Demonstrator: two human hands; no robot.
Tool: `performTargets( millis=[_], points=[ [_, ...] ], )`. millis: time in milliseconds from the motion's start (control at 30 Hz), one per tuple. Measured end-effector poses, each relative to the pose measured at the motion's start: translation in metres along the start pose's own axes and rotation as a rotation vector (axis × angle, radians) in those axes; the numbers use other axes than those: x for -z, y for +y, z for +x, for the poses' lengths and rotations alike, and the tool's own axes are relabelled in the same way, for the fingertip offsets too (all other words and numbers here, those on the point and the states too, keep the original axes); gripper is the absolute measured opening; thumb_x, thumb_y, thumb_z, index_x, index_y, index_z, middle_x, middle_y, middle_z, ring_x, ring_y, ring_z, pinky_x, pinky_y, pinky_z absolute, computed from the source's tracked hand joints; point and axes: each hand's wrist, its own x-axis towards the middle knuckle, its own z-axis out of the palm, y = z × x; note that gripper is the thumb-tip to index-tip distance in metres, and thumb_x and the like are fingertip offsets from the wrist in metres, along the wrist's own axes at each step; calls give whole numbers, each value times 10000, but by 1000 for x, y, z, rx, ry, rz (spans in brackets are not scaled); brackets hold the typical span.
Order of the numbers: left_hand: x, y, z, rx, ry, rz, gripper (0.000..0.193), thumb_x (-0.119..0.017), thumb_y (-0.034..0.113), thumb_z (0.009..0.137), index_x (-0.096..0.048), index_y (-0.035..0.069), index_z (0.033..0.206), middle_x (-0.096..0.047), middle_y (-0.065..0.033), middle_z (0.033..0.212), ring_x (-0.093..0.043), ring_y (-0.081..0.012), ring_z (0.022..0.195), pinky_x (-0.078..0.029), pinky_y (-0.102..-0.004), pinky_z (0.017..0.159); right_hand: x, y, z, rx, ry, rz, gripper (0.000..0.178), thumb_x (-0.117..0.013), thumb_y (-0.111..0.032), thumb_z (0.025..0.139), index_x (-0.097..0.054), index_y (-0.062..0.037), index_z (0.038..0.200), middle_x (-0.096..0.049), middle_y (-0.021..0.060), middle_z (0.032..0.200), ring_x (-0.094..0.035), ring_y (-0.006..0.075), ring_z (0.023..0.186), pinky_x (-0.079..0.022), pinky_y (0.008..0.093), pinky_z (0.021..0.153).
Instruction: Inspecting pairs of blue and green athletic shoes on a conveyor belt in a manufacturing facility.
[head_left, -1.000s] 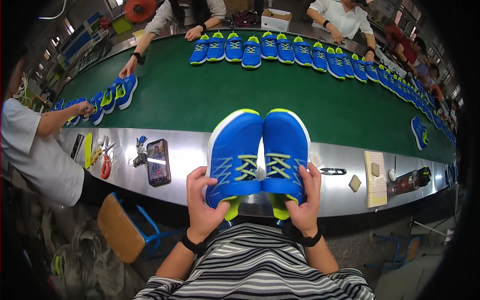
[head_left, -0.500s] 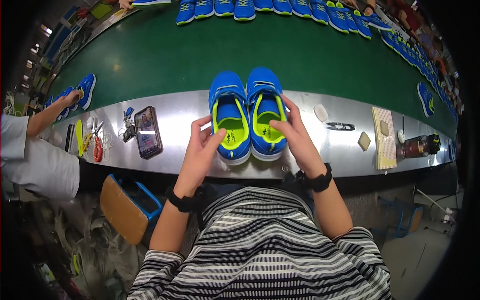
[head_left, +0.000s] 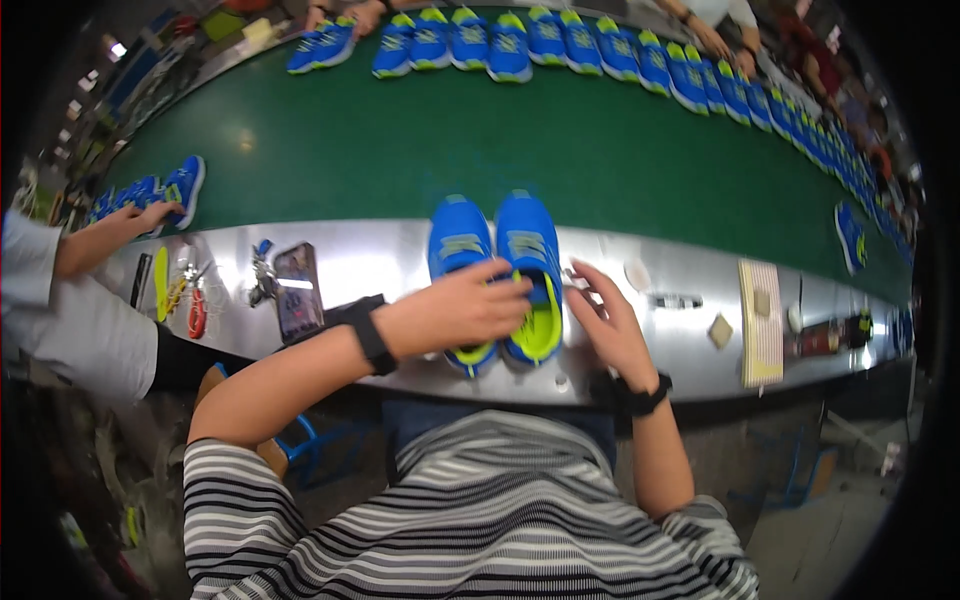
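In front of me a pair of blue sneakers with lime-green lining stands on the metal table edge, toes away from me. My left hand (head_left: 462, 308) reaches across the left sneaker (head_left: 460, 235), covering part of its opening. Its fingers are stretched toward the mouth of the right sneaker (head_left: 526, 235), somewhat blurred; whether they touch it I cannot tell. Just right of that sneaker, my right hand (head_left: 612, 325) is raised with fingers apart and slightly bent, holding nothing that I can make out.
Across the green table surface (head_left: 330, 140) runs a long row of blue sneakers (head_left: 510, 50). A phone (head_left: 297, 290), keys and red-handled scissors (head_left: 197, 310) lie left. To the right are a black-and-white marker (head_left: 677, 301), a pad (head_left: 760, 345) and a bottle (head_left: 825, 337). Co-workers' hands hold shoes at left and far side.
Both my hands have let go of the sneakers, which now rest on the table edge. My left hand has swung right across them; my right hand has moved slightly aside. The view has shifted.
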Motion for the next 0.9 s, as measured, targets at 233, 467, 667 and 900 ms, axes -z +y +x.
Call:
performTargets(
  millis=[233, 467, 667, 900],
  points=[
    [27, -36, -17, 349, 134, -10, 166, -606, 158, 754, -566, 152, 914, -517, 1, 860, -546, -153, 846, -377, -326, 759, 28, 1, -17, -14, 71, -174, 310, -675, -127, 865, -611, 19, 1131, -643, 106, 1044, -600, 172, 977, -473, 288, 871],
    [37, -130, -90, 1175, 319, -171, 265, -704, 284, 710, -673, 43, 815, -617, -141, 689, -614, -328, 649, -468, -417, 619, 6, -10, 16, 102, -19, -285, 275, -701, -137, 811, -649, -5, 1047, -644, 157, 1066, -592, 294, 1034, -471, 369, 905],
    [25, -297, -158, 1490, 352, -56, 328, -725, 366, 734, -665, 44, 732, -640, -144, 695, -637, -312, 681, -509, -406, 633, -8, 12, 22, 102, 2, -314, 261, -739, -157, 775, -688, -48, 1007, -658, 119, 1051, -580, 285, 1050, -442, 377, 935],
    [125, -409, -136, 1245, 1075, -87, 480, -673, 368, 860, -620, -3, 1160, -686, -93, 950, -645, -161, 859, -498, -288, 782, -14, 24, 22, 90, 48, -221, 202, -697, -95, 799, -689, -31, 991, -652, 121, 1032, -595, 258, 1012, -462, 348, 908]
  ],
)
